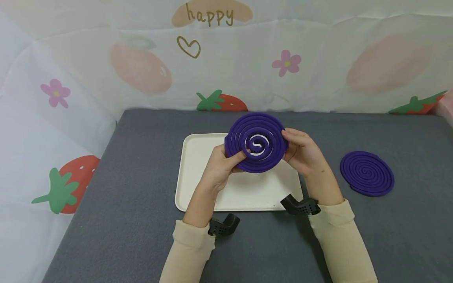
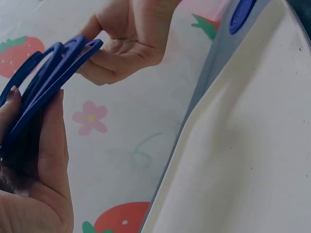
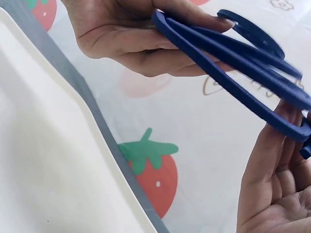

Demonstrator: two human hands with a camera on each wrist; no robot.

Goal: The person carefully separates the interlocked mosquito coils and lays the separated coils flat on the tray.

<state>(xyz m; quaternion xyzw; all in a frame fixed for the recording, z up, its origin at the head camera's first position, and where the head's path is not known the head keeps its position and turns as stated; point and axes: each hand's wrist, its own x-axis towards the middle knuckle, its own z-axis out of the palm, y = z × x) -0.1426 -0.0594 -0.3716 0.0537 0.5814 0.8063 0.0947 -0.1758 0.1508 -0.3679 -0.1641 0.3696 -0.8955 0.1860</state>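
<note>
Both hands hold a purple mosquito coil (image 1: 270,159) up above a cream tray (image 1: 201,169). The left hand (image 1: 216,167) grips its lower left part, thumb laid across the front face near the centre. At the right rim, the right hand (image 1: 303,151) pinches the coil between thumb and fingers. Seen edge-on in the left wrist view, the coil (image 2: 58,63) has rings spread apart in depth. Its rings (image 3: 228,87) also stand apart in the right wrist view. Whether it is one coil or two nested ones, I cannot tell.
A second purple coil (image 1: 367,173) lies flat on the grey tablecloth (image 1: 106,188), right of the right forearm. Behind the table hangs a white cloth (image 1: 233,67) printed with strawberries and flowers. Black wrist mounts (image 1: 223,225) sit on both wrists.
</note>
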